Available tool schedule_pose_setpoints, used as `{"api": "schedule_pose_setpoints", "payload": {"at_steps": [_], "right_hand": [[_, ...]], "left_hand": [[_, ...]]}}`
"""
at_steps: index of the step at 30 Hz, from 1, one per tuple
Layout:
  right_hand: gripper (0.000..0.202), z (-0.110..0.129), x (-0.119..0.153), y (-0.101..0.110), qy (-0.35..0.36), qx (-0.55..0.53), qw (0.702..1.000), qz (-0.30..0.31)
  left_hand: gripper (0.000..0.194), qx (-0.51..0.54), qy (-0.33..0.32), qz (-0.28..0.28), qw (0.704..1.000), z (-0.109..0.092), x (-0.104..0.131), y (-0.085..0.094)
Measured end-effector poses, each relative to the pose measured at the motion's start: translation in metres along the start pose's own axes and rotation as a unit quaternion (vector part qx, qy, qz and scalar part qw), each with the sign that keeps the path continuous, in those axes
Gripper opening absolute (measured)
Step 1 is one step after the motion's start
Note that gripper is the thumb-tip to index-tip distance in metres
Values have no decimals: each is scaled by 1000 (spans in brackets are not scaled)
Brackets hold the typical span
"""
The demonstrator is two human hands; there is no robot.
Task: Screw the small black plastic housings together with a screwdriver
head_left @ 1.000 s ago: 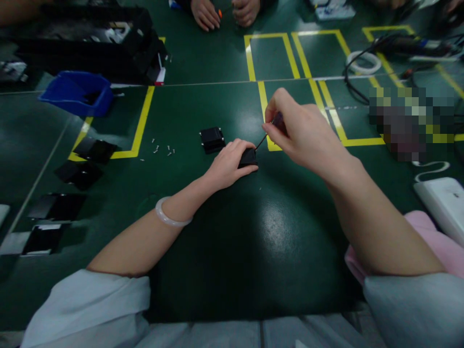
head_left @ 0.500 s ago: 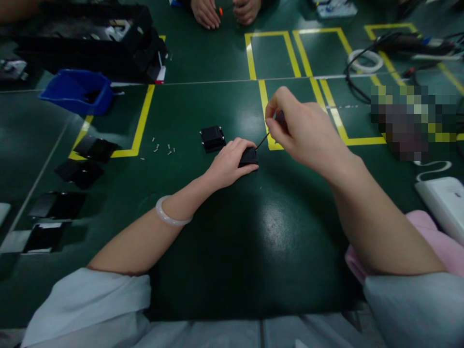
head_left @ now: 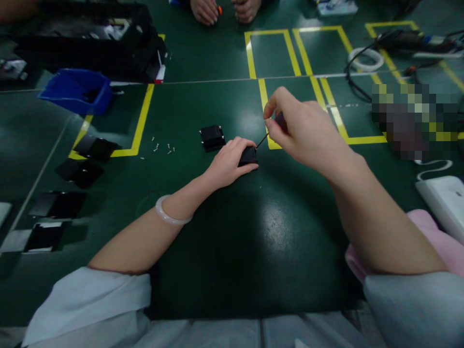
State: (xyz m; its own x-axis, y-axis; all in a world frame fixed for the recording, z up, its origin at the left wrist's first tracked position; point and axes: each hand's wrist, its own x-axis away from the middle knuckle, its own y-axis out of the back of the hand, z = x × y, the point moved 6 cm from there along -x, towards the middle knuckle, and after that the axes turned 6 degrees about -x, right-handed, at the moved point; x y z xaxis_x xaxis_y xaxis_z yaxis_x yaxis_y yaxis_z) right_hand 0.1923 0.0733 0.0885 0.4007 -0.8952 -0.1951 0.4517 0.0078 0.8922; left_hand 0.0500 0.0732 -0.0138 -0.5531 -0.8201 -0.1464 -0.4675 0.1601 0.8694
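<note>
- Blk block (head_left: 248, 157) is flat on desk (head_left: 224, 266), centre of view, under L hand (head_left: 228, 164): fingers part-spread, thumb on near side, others on far side, block held btwn.
- R hand (head_left: 300, 128): fingers curled in a tight pinch on screwdriver (head_left: 281, 122); shaft leans, tip at block's far R corner.
- Main risk, I'd say: tip slips out, b/c of the lean; could scratch block or jab L index, v. close to tip.
- Block might also twist or skid if L grip slackens under torque.
- 2nd block (head_left: 212, 137) sits just beside L hand; a careless shift could knock it.
- Loose screws (head_left: 157, 146) lie further L, prob. safe unless swept by L forearm.
- Vs. 0.5 s ago: approx. no change; tip, block & L grip same, R hand barely diff., whole view a touch higher.
</note>
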Motion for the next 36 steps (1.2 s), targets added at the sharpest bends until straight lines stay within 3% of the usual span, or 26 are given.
{"api": "schedule_pose_setpoints", "payload": {"at_steps": [36], "right_hand": [[30, 5, 1, 1, 14, 24, 1000, 8]], "left_hand": [[40, 0, -2, -1, 1000, 0, 0, 1]]}}
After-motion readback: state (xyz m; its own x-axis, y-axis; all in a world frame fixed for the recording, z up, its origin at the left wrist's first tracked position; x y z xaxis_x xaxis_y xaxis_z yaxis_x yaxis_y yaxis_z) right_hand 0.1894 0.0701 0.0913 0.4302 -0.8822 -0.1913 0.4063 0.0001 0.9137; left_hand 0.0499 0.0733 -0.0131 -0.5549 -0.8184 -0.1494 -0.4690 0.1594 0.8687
